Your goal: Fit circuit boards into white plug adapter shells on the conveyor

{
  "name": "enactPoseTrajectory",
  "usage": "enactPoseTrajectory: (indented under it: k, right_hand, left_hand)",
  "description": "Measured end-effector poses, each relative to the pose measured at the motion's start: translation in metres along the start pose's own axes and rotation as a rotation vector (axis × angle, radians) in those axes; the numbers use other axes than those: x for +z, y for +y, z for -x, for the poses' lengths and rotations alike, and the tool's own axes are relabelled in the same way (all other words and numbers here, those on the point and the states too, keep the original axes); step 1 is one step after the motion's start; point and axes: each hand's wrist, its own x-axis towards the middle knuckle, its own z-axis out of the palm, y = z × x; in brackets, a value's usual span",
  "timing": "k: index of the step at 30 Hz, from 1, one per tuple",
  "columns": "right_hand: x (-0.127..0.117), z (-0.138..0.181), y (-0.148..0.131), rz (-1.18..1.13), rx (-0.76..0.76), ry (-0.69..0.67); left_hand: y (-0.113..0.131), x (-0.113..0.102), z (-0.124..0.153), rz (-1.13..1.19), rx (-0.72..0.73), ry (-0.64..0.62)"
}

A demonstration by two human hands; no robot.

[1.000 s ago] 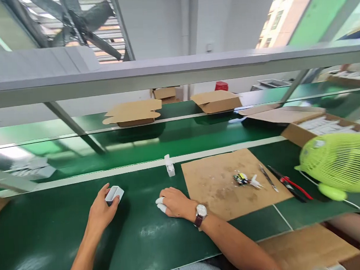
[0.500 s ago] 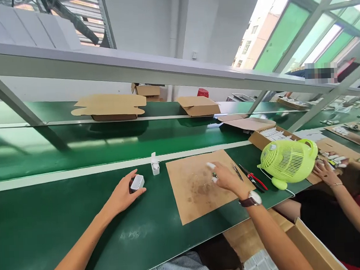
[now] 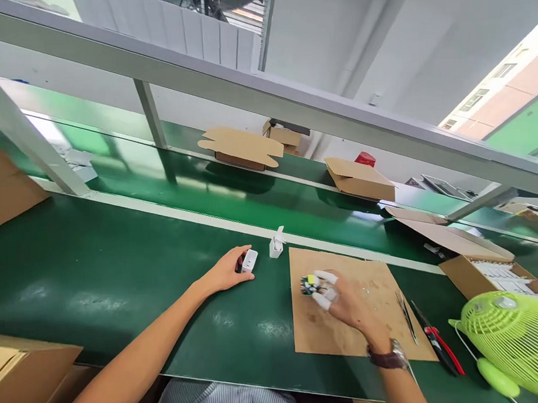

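My left hand (image 3: 227, 272) rests on the green table surface (image 3: 121, 271) with its fingers closed around a small white plastic housing (image 3: 250, 260). My right hand (image 3: 343, 299), with white finger cots on several fingers and a wristwatch, pinches a small circuit board (image 3: 308, 284) with green and yellow parts over a brown cardboard sheet (image 3: 344, 334). Another small white housing (image 3: 276, 246) stands upright on the table just beyond the left hand, near the white stripe.
Tweezers (image 3: 405, 314) and red-handled cutters (image 3: 437, 342) lie at the cardboard's right edge. A lime green fan (image 3: 507, 334) stands at far right. An open box of white parts (image 3: 496, 276) sits behind it. Flat cardboard boxes (image 3: 243, 146) lie on the far belt. A brown box (image 3: 23, 369) is at lower left.
My right hand reached right onto the cardboard, closed on the circuit board and drew it back left. The left hand kept hold of the white housing. The view swung right, then back left.
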Motion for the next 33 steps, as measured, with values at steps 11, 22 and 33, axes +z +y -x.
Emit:
enactPoseTrajectory:
  k: [11, 22, 33]
  right_hand:
    - [0.109, -0.083, -0.043, -0.054, -0.274, -0.008]
    - [0.116, -0.071, -0.042, -0.132, -0.263, 0.112]
    - [0.103, -0.064, -0.068, -0.082, -0.287, 0.38]
  left_hand:
    - [-0.016, -0.021, 0.007, -0.077, 0.053, 0.102]
    - [-0.022, -0.01, 0.006, -0.14, 0.106, 0.124]
    - [-0.017, 0.013, 0.009, -0.188, 0.31, 0.103]
